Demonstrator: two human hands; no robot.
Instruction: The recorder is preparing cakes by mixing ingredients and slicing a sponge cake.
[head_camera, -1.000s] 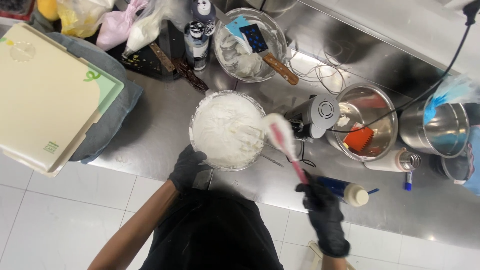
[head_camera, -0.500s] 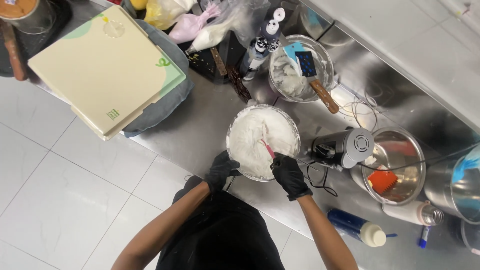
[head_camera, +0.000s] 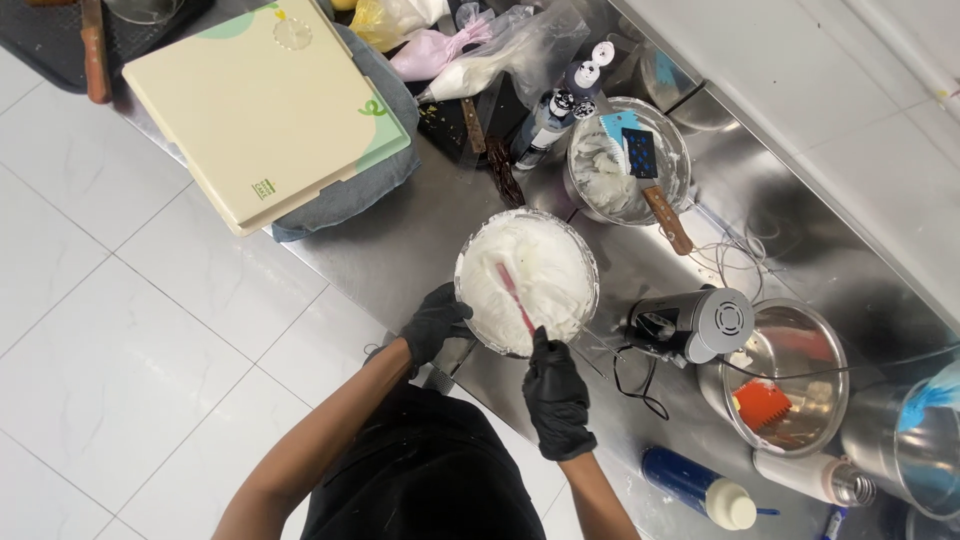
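Beside the bowl (head_camera: 527, 280), a hand mixer (head_camera: 690, 322)

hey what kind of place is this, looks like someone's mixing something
Most likely a bakery or cake-decorating kitchen: a stainless steel counter, a bowl of white cream being stirred with a spatula, filled piping bags, and a hand mixer.

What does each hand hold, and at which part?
Right hand: pink spatula, by its handle end. Left hand: glass bowl, gripped at its near rim.

R hand (head_camera: 556, 390) grips spatula (head_camera: 515, 295) in cream bowl (head_camera: 480, 320); L hand (head_camera: 435, 320) steadies rim.
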